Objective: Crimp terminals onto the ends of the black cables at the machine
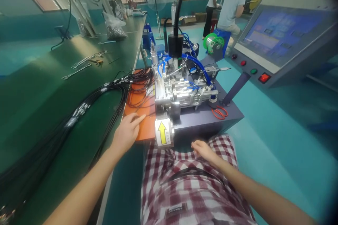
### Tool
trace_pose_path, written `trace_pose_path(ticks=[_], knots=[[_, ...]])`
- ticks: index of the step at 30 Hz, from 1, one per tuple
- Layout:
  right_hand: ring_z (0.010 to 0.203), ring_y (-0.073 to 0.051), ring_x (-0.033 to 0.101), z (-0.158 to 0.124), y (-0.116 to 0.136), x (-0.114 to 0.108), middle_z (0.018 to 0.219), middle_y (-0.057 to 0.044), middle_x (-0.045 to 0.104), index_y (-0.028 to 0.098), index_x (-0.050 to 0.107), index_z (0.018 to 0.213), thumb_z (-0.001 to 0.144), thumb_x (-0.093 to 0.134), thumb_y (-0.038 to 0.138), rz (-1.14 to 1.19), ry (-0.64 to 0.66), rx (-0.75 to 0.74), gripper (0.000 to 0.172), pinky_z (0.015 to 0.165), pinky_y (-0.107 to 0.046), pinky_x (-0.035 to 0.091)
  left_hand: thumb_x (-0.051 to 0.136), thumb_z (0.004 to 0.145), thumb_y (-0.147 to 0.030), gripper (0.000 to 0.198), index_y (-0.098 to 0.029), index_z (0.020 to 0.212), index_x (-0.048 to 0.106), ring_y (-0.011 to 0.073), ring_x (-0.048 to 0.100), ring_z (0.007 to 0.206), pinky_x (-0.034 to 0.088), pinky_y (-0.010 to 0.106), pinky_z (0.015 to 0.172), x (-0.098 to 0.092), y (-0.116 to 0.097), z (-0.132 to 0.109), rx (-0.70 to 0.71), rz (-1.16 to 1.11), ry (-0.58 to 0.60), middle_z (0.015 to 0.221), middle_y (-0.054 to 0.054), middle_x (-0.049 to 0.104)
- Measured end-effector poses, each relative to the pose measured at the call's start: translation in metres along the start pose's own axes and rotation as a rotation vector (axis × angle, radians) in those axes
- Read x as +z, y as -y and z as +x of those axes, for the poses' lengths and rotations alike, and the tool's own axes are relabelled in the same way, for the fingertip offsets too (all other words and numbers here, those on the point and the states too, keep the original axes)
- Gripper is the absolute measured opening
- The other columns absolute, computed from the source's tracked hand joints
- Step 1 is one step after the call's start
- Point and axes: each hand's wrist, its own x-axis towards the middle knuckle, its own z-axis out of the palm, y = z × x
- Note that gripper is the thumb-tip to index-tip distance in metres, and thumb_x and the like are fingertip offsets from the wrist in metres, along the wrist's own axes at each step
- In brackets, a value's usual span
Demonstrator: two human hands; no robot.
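**Head view, read left to right.** On the green bench (39,112) I see the black cable bundle (105,89) running as one long sweep. Its long axis slants from the near left corner up and rightward, and its far end fans into loops over the orange mat (146,124).

The left hand (126,133) lies palm down on the mat's near edge. Its fingers (138,119) are stretched and slack and grip nothing, and the index finger points up and right. The cable loops lie beyond the fingertips, ahead of them and apart from them. The bundle's main run passes to the left of the wrist.

Just right of the fingertips stands the yellow arrow label (163,133) at the front of the clamping fixture (179,93). The right hand (204,149) rests on the checked lap (185,182) below the fixture's base. Its fingers are loosely bent and, as far as I can see, empty. The red scissors (219,111) lie above it and to the right on the dark base plate, near but not touching.

I judge the left hand much the nearer to the cables. The fixture stands between them and the right hand.
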Motion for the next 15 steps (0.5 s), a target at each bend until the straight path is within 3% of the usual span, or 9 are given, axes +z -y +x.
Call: trace_pose_path(ticks=[4, 7, 10, 15], knots=[[0.045, -0.007, 0.04, -0.005, -0.006, 0.003, 0.056, 0.007, 0.051, 0.017, 0.053, 0.07, 0.098, 0.059, 0.035, 0.034, 0.006, 0.008, 0.034, 0.047, -0.02, 0.033, 0.035, 0.097, -0.021, 0.045, -0.024, 0.125, 0.07, 0.0253, 0.058, 0.118, 0.05, 0.04, 0.1, 0.006, 0.014, 0.026, 0.004, -0.031, 0.012, 0.125, 0.009, 0.063], [0.044, -0.007, 0.036, -0.009, -0.005, 0.004, 0.052, 0.006, 0.051, 0.019, 0.048, 0.066, 0.091, 0.061, 0.043, 0.074, 0.016, -0.008, 0.036, 0.047, -0.022, 0.028, 0.045, 0.1, -0.026, 0.033, -0.022, 0.125, 0.066, 0.025, 0.059, 0.119, 0.051, 0.044, 0.1, 0.008, 0.017, 0.036, 0.004, -0.042, 0.012, 0.128, 0.009, 0.063], [0.044, -0.007, 0.034, -0.015, -0.005, 0.006, 0.05, 0.005, 0.05, 0.021, 0.045, 0.061, 0.079, 0.064, 0.057, 0.093, 0.041, -0.035, 0.044, 0.048, -0.024, 0.025, 0.06, 0.097, -0.034, 0.032, -0.02, 0.125, 0.062, 0.0245, 0.062, 0.115, 0.054, 0.048, 0.097, 0.007, 0.011, 0.035, -0.013, -0.021, 0.007, 0.13, 0.01, 0.062], [0.044, -0.007, 0.027, -0.022, -0.01, 0.006, 0.049, 0.006, 0.044, 0.023, 0.042, 0.06, 0.063, 0.061, 0.077, 0.095, 0.098, -0.09, 0.058, 0.047, -0.025, 0.02, 0.061, 0.097, -0.036, 0.035, -0.02, 0.127, 0.061, 0.0243, 0.063, 0.114, 0.055, 0.048, 0.096, 0.006, 0.0, 0.027, -0.055, 0.048, 0.006, 0.132, 0.011, 0.062]])
